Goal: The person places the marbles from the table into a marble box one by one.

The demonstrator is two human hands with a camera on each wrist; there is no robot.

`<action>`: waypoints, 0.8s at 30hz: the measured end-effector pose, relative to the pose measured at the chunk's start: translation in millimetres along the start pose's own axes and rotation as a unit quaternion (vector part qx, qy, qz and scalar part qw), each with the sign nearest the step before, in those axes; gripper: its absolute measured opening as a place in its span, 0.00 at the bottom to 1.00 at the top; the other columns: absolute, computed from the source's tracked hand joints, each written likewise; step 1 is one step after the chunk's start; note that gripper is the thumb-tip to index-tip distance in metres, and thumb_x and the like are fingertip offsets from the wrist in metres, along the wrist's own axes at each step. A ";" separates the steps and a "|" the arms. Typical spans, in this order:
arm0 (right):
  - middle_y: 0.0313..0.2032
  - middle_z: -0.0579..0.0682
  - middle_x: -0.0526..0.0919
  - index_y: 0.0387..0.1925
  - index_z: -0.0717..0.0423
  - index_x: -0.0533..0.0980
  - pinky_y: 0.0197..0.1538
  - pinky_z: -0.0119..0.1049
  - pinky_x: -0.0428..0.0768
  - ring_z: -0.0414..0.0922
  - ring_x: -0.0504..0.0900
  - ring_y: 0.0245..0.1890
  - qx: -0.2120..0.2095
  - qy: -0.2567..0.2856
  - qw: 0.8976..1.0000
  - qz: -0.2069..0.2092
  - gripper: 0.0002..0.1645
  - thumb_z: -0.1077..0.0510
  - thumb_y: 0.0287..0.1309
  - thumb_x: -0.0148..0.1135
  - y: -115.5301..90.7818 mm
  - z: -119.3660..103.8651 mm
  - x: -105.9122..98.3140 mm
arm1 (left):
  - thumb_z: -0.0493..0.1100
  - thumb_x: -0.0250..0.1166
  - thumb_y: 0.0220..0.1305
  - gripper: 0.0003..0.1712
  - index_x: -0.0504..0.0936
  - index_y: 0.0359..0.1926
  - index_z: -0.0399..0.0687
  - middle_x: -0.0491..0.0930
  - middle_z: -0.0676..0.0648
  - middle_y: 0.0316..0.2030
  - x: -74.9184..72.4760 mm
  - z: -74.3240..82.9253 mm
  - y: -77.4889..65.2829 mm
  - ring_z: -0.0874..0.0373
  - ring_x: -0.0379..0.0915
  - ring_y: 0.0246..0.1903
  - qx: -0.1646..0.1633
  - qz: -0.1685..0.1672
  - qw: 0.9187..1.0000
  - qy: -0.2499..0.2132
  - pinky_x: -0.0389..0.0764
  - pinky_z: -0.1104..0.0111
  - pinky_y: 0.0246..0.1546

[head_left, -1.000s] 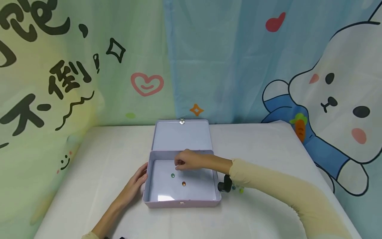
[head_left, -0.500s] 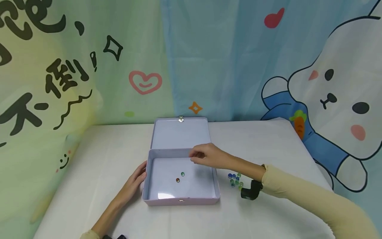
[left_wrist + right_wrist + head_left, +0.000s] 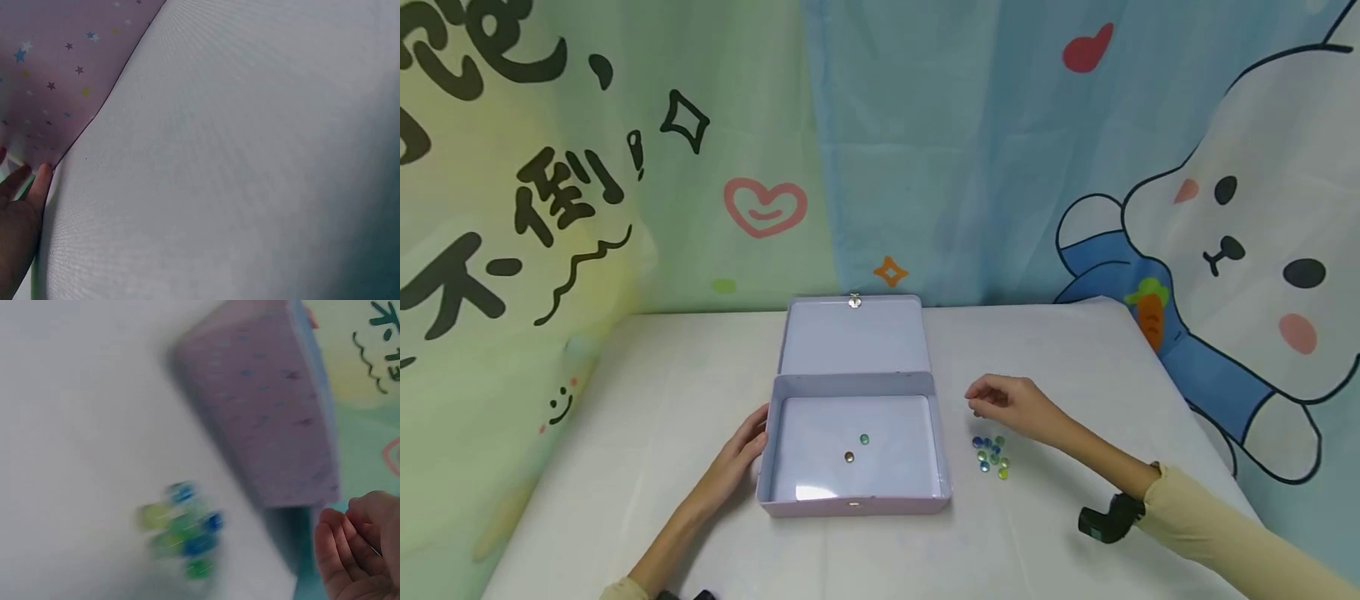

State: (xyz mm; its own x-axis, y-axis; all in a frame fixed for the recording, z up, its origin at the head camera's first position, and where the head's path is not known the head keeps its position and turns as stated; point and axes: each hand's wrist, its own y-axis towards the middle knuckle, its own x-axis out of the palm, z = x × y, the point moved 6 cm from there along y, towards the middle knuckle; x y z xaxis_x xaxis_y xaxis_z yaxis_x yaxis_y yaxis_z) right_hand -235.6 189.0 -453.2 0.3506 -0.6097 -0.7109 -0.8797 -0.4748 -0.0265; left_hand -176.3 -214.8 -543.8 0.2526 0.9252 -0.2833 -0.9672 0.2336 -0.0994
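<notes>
A shallow lilac box stands with its lid laid back. On its floor lie two small glass marbles, one green and one amber. My left hand rests against the box's left side, fingers extended along the wall; the left wrist view shows them at the star-printed side. To the right of the box, my right hand hovers just behind a cluster of marbles. Its fingers are loosely curled, and the right wrist view shows nothing between thumb and fingers.
The blue, green and yellow marbles sit close together on the white cloth, a short way from the box's right wall. Behind the table hangs a printed curtain. A black wrist camera hangs below the right forearm.
My right hand has moved out of the box to the right, toward the marble cluster. The green and amber marbles have rolled a little on the box floor. The left hand stays put.
</notes>
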 end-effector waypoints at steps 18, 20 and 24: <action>0.31 0.48 0.81 0.36 0.60 0.78 0.33 0.26 0.78 0.28 0.73 0.31 -0.060 -0.042 0.997 0.016 0.08 0.67 0.53 0.67 -65.5 33.7 23.1 | 0.47 0.44 0.75 0.30 0.53 0.75 0.50 0.58 0.36 0.72 -1.3 3.9 0.9 0.37 0.56 0.71 0.008 0.005 1.000 -0.007 0.54 0.40 0.69; 0.31 0.49 0.81 0.36 0.59 0.78 0.33 0.26 0.78 0.28 0.73 0.31 -0.047 -0.041 0.998 0.016 0.08 0.66 0.53 0.67 -66.6 35.7 24.5 | 0.47 0.44 0.75 0.31 0.53 0.75 0.50 0.58 0.36 0.72 -0.7 3.9 0.8 0.37 0.56 0.71 0.009 0.002 1.000 -0.006 0.54 0.40 0.69; 0.30 0.52 0.81 0.34 0.59 0.78 0.32 0.26 0.78 0.28 0.73 0.30 -0.046 -0.042 0.998 0.014 0.07 0.67 0.52 0.68 -68.2 37.7 26.4 | 0.46 0.44 0.75 0.31 0.52 0.75 0.49 0.58 0.35 0.72 -0.3 3.2 -0.5 0.37 0.56 0.70 0.010 0.002 1.000 0.000 0.54 0.40 0.68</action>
State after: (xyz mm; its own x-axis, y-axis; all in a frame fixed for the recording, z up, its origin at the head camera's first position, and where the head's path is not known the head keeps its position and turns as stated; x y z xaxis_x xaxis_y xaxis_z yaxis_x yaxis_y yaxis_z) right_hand -178.5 229.2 -496.6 0.2939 -0.5700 -0.7673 -0.8541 -0.5170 0.0570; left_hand -176.0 -214.2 -540.7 0.2494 0.9260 -0.2833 -0.9684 0.2368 -0.0784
